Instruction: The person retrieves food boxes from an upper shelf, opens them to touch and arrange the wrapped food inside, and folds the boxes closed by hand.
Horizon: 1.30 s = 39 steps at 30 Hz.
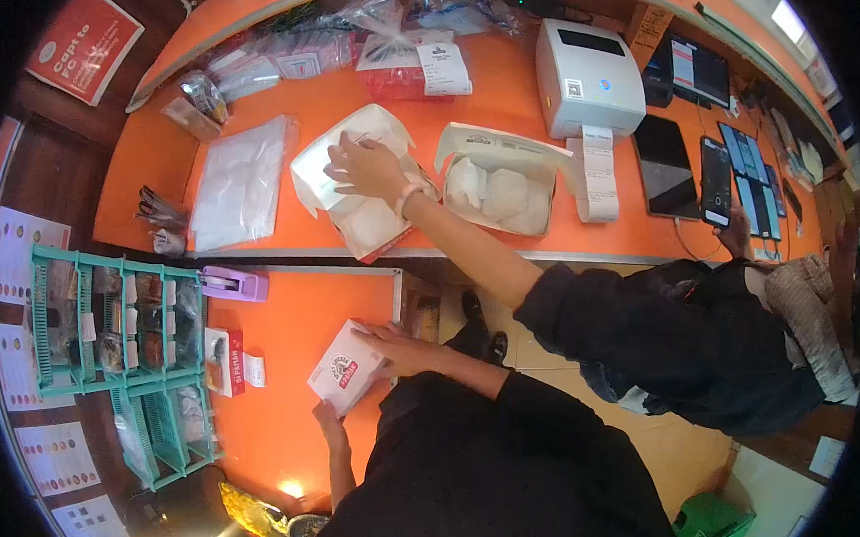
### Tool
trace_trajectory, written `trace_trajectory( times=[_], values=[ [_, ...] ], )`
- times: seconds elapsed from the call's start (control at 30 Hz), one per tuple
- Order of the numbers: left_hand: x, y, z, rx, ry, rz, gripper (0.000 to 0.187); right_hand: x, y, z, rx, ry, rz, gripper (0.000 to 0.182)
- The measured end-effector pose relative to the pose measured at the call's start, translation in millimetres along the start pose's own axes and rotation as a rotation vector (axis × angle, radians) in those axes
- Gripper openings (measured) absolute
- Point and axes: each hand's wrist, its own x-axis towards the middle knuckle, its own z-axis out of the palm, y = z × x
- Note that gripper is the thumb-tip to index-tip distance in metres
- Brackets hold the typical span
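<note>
A small white box with red and black print (346, 368) is between my two hands over the lower orange counter (269, 333). My right hand (393, 350) grips its upper right side. At its lower left edge, my left hand (332, 425) holds the box with fingers against the side. The box looks closed and is tilted. To its left, a red and white box (224, 360) lies beside a teal rack (125, 327).
A co-worker's hand (367, 170) reaches over an open box (379, 230) on the upper counter; their other hand (736, 234) holds a phone (715, 180). Nearby are another open box (498, 197) with white wrapped items, a label printer (592, 79) and a purple tape dispenser (235, 284).
</note>
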Motion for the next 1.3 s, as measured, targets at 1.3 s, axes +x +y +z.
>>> trace_trajectory(
  times=[1.3],
  values=[
    [-28.6, 3.8, 25.6, 0.58, -0.034, 0.671, 0.098, -4.1, 10.9, -38.5, 0.098, -0.005, -0.269, 0.051]
  ],
)
